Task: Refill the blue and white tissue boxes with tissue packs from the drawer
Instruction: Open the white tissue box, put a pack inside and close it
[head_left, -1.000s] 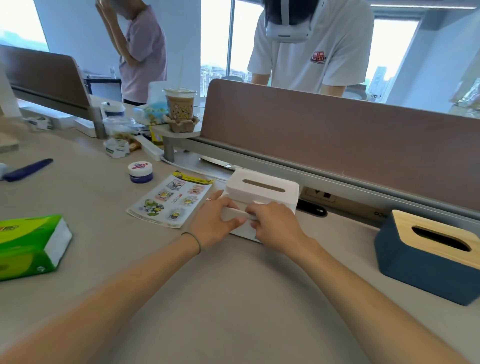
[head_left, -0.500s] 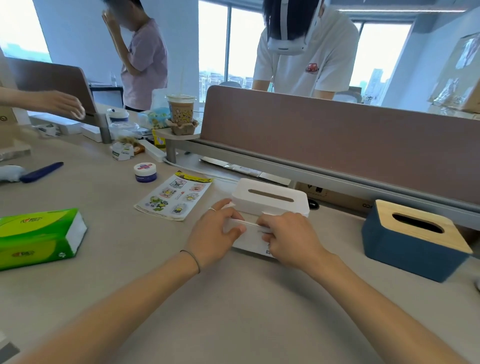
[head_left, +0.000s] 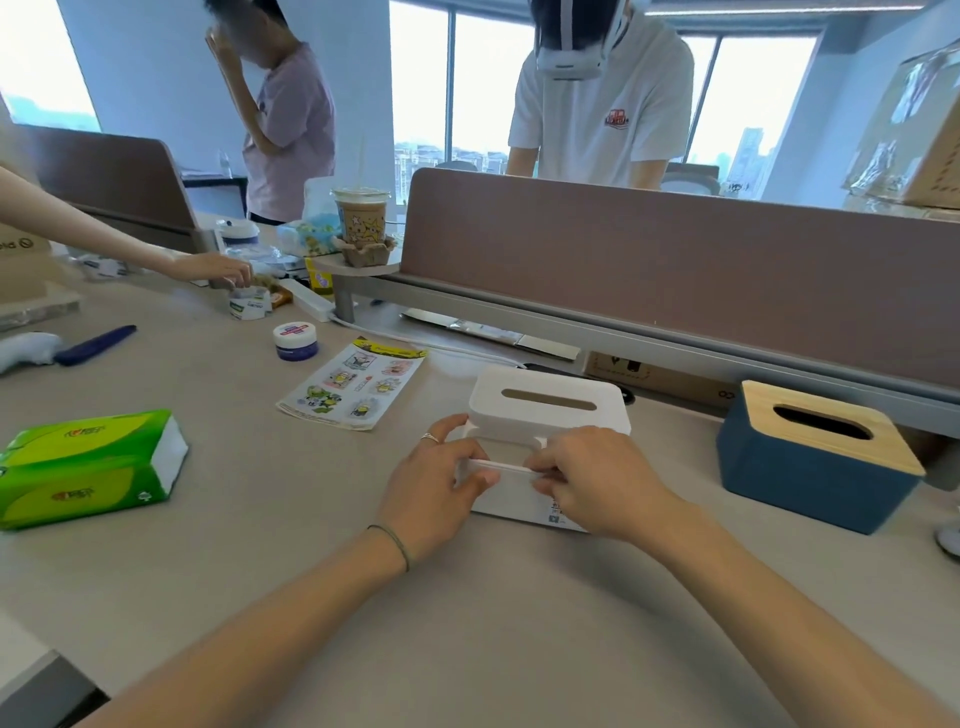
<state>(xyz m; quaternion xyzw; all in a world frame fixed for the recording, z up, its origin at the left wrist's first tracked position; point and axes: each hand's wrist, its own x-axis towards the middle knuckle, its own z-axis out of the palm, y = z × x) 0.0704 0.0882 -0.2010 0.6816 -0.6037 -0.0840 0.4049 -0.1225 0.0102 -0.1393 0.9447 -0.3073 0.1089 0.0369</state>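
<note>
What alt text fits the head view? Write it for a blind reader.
Both hands, left and right, grip the front of a white tissue box on a desk. A blue box sits right, a green tissue pack left.

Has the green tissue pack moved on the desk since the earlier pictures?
No. The green tissue pack lies left of the sticker sheet as before; only the camera shifted.

No legible txt; tissue pack (head_left: 85, 467) print & shirt logo (head_left: 616, 118) too blurry.
</note>
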